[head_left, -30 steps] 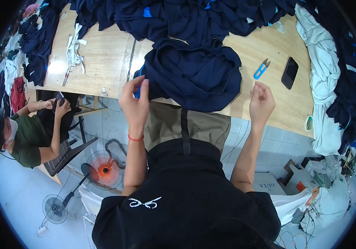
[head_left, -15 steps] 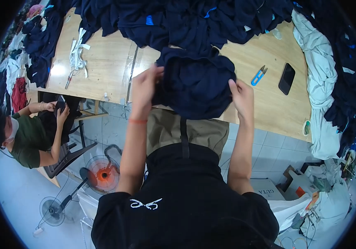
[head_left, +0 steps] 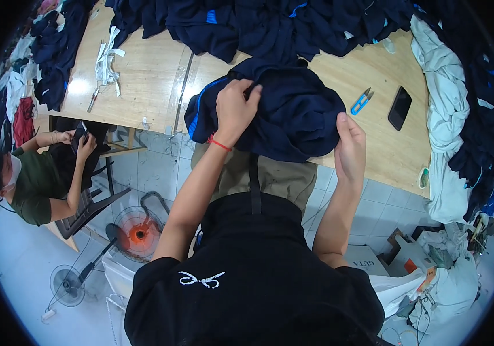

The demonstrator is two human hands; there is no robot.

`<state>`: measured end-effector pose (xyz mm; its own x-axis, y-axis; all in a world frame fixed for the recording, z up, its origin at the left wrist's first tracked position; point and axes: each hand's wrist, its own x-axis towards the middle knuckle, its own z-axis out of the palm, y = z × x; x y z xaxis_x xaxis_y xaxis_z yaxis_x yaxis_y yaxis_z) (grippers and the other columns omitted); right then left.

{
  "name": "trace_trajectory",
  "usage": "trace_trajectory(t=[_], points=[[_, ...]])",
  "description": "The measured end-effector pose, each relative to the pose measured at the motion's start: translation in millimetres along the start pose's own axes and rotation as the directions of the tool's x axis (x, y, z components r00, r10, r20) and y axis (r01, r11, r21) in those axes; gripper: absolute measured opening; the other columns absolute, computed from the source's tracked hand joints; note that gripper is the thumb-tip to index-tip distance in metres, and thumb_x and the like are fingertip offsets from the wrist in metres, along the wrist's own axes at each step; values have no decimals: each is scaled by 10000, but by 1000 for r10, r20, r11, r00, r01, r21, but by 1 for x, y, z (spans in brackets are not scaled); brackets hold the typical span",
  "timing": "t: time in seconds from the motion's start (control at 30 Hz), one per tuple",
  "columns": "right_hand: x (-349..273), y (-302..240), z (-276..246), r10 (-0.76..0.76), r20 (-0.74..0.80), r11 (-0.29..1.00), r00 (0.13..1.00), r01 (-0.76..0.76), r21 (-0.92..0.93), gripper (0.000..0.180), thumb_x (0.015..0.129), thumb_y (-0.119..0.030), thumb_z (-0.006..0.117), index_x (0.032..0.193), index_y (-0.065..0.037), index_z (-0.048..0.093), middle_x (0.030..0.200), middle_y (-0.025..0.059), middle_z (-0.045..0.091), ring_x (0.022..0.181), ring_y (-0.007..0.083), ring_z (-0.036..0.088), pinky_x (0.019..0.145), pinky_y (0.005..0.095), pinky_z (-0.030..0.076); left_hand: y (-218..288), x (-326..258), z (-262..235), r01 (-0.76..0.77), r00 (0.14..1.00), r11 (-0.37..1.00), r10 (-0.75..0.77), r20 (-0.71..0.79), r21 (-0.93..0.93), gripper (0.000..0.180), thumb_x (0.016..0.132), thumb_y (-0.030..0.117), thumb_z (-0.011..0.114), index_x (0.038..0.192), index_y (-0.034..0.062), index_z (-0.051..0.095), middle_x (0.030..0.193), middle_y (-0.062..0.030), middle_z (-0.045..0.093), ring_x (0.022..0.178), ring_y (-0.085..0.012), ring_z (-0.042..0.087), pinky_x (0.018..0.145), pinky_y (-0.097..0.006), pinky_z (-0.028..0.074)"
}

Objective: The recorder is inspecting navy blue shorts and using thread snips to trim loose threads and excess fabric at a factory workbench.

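A dark navy garment [head_left: 298, 115] with a bright blue stripe at its left side hangs bunched between my hands over the table's near edge. My left hand [head_left: 238, 106] is closed on the cloth at the upper left, fingers curled in and fingertips partly hidden by its folds. At the right edge of the garment, my right hand [head_left: 350, 141] pinches the fabric between thumb and fingers. Right of the garment, blue-handled thread snips [head_left: 362, 101] lie on the wooden table [head_left: 391, 155]. A black phone [head_left: 399, 108] rests beyond them.
Navy garments [head_left: 281, 29] are heaped along the table's far side. White cloth [head_left: 440, 115] drapes over the right end. White strips [head_left: 107, 63] lie at the left. A seated co-worker [head_left: 33, 179] holds a phone. Two fans [head_left: 139, 233] stand on the floor at lower left.
My left hand has moved right and inward over the garment, exposing the blue stripe. My right hand has shifted slightly right and down, and the garment's round opening has folded over.
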<state>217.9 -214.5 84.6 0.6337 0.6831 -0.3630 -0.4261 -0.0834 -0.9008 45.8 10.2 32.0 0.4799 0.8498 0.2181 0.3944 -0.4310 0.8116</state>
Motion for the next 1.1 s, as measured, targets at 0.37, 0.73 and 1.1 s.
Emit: trace_trajectory(t=[0.37,0.73,1.1], points=[[-44,-40,-40,282,74,637,956,-245,731,313,1123,-255,595,1204,8,744,1251,148,792,1211,299,734,1075,488,540,12,-7,-161,637,608,-316,-355,710,-703,223,1070,170,606,1141,14,750,1196,-171,800,1099,-312,775,1044,-476,604],[-44,-71,-5,200,-246,807,948,-17,590,196,1049,-210,684,945,-51,732,858,97,758,786,241,749,770,414,615,16,-13,-188,442,809,-237,-312,499,-865,185,1015,149,541,854,62,516,781,-42,515,778,-179,560,836,-351,506],[-60,-67,-12,30,-164,826,986,68,559,236,1091,-200,638,937,-35,709,837,96,735,748,220,724,716,392,581,16,-15,-183,393,845,-209,-303,441,-896,230,931,127,531,741,109,402,740,-23,377,714,-169,412,730,-336,414]])
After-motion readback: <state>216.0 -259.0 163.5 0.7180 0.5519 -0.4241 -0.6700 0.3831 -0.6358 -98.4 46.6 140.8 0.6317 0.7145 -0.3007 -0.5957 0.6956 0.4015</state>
